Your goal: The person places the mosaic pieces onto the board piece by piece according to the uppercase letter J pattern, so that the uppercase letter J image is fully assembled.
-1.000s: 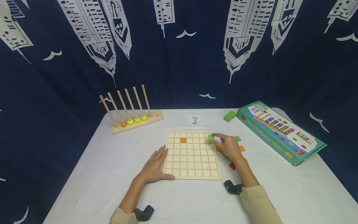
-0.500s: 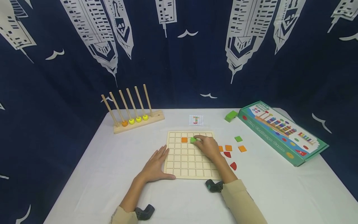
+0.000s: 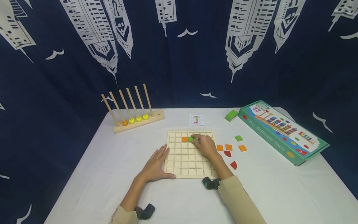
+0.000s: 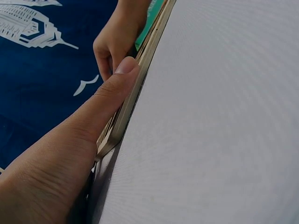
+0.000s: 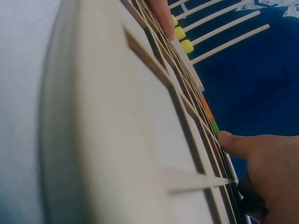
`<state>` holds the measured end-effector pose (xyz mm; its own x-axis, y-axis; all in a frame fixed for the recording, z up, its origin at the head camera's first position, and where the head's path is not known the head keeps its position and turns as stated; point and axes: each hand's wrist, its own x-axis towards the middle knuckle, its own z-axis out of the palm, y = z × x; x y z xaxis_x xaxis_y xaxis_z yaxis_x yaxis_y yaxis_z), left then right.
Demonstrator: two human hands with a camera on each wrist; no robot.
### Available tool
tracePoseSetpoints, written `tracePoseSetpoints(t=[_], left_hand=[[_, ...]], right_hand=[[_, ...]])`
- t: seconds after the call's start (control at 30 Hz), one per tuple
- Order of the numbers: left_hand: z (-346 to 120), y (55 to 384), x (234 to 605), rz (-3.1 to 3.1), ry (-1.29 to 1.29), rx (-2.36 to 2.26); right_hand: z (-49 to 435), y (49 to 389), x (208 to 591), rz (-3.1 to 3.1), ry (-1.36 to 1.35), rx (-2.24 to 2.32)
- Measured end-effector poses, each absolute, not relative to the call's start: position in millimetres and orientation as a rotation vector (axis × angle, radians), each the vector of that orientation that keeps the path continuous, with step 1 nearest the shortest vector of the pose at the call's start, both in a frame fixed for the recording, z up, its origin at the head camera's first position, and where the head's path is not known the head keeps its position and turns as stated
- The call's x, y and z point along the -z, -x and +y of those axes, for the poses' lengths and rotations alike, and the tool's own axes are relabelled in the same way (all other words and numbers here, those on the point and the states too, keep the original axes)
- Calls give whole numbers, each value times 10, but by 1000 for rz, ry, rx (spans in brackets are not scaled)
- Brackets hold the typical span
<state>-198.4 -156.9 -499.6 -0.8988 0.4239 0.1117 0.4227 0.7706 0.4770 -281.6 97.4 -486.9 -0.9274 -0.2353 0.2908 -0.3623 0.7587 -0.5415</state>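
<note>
A wooden grid board lies on the white table. My left hand rests along its left side, fingers stretched out; in the left wrist view the thumb lies against the near edge. In one cell of the upper part sits an orange square tile. Directly right of it is a green square tile, down at the board's surface, pinched at its right by my right hand. From the right wrist, the thumb shows close against the green tile; the fingertips behind are partly hidden.
Right of the board lie several orange tiles, a green tile and red quarter-round pieces. Behind are a pattern card, a green block and a game box. A peg stand with beads stands back left.
My right hand has carried the green tile leftward across the board and lowered it into the area beside the orange tile. The left hand has stayed on the board's edge.
</note>
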Motion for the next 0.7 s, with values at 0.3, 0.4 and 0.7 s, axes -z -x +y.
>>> tracePoseSetpoints(t=[0.3, 0.4, 0.7], left_hand=[[-1571, 1985, 4994, 2960, -705, -767], [-1566, 1990, 5000, 2964, -715, -770], [-1560, 1988, 4999, 2962, -698, -775]], right_hand=[[1252, 2684, 4805, -2665, -492, -1166], [1446, 2630, 4768, -2657, -476, -1142], [1961, 2475, 4704, -2671, -400, -1046]])
